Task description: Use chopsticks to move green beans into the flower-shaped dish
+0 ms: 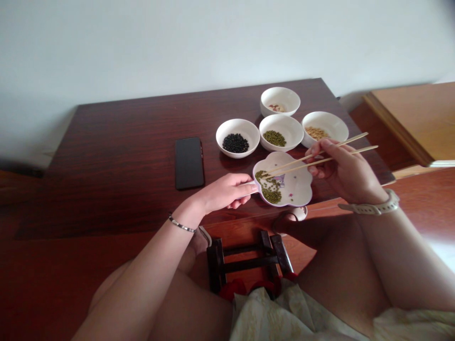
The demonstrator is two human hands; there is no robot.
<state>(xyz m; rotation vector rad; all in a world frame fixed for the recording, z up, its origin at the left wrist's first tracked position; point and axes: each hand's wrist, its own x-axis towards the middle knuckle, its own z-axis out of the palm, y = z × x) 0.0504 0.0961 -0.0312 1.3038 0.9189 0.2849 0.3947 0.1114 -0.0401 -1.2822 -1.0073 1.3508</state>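
My left hand (pixel 234 192) is closed round the short handle of a flower-shaped plate (pixel 298 187), white with a purple rim and a small printed figure. Green mung beans (pixel 270 195) lie on the plate's left side. In my right hand (pixel 337 166) is a pair of wooden chopsticks (pixel 295 166), their tips down among the beans near the handle. Whether the tips pinch a bean is too small to tell. Just behind the plate stands a white bowl (pixel 293 138) with more mung beans. The plate is at the table's front edge.
On the dark wooden table (pixel 124 156) are a bowl of black beans (pixel 235 143), a bowl of yellowish beans (pixel 316 132), a back bowl with reddish-white bits (pixel 276 108) and a black phone (pixel 189 163). A dark stool (pixel 249 263) is below. A wooden cabinet (pixel 419 118) stands right.
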